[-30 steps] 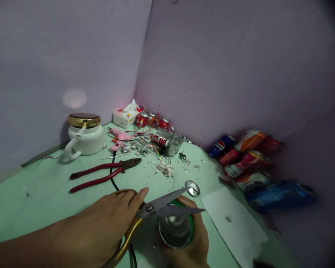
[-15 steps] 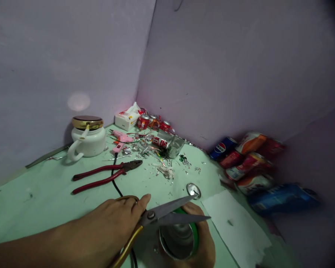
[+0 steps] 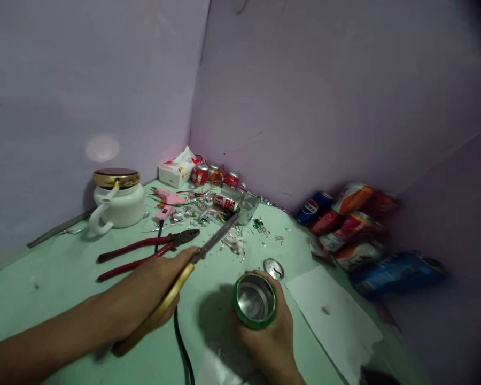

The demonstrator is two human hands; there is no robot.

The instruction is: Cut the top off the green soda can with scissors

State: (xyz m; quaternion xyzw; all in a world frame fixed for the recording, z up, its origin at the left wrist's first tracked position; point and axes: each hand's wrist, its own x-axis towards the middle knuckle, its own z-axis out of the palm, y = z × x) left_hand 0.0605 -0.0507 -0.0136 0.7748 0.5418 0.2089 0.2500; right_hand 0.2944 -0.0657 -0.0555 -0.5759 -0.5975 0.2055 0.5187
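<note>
My left hand (image 3: 144, 299) is wrapped around the gold handles of a pair of scissors (image 3: 220, 235). The blades, seen nearly edge-on, point up and away to the right. In my right hand (image 3: 274, 331) is a green drink can (image 3: 255, 323) with its top cut away, its open end facing me and showing the silvery inside. The scissors are apart from the can. Just beyond my right hand, a round can lid (image 3: 273, 269) lies on the table.
Red-handled pliers (image 3: 144, 247), a pink glue gun (image 3: 170, 200) with a black cord, and a white pot (image 3: 122, 206) stand or lie left. Metal scraps surround a clear cup (image 3: 248, 207) behind. Several cans (image 3: 344, 227) are piled right, near white paper (image 3: 332, 315). Walls meet behind a tissue pack (image 3: 176, 172).
The scissors have moved off the can's rim, up and to the left, and their blades have swung from spread to nearly in line. My right hand has turned the can upright.
</note>
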